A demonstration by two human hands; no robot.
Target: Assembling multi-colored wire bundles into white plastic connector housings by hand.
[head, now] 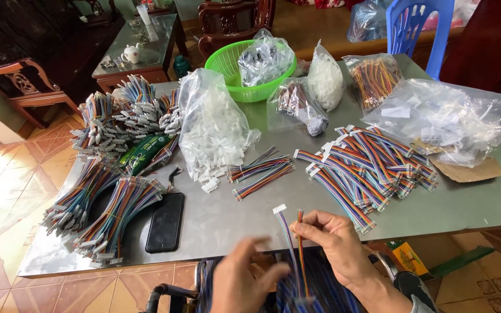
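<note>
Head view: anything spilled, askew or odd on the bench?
A few white connector housings have spilled from the open clear bag onto the metal table. A black phone lies among the ribbon cable bundles. The left hand is motion-blurred.

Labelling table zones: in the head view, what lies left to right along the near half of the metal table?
Bundled multicoloured wire harnesses with white connectors → black phone lying flat → small loose bunch of coloured ribbon wires → big fanned pile of rainbow ribbon cables → torn brown cardboard piece.
</note>
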